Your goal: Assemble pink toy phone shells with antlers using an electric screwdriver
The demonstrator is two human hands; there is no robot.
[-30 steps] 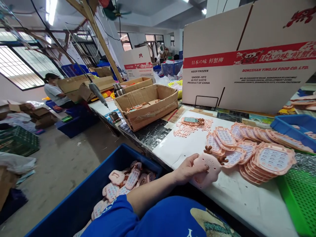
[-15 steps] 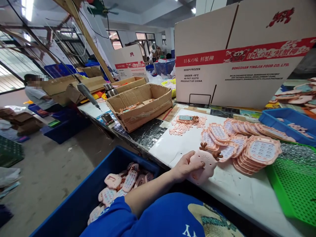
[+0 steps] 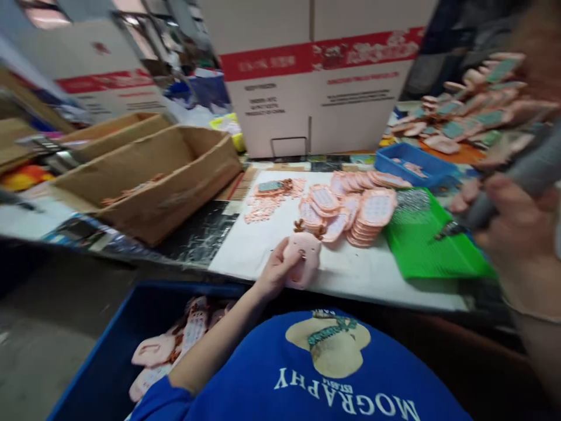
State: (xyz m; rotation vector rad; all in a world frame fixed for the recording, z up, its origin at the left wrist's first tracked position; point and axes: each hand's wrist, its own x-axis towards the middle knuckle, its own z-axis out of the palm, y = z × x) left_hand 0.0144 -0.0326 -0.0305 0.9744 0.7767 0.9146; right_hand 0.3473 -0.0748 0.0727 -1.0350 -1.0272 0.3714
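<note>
Ok, L hand (image 3: pixel 276 269) grips pink toy (image 3: pixel 310 263); R hand (image 3: pixel 515 222) wraps grey elec. screwdriver (image 3: pixel 534 166).

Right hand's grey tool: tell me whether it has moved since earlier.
Yes: the grey tool in the right hand has come inward from out of view, its tip now overlapping the green tray.
</note>
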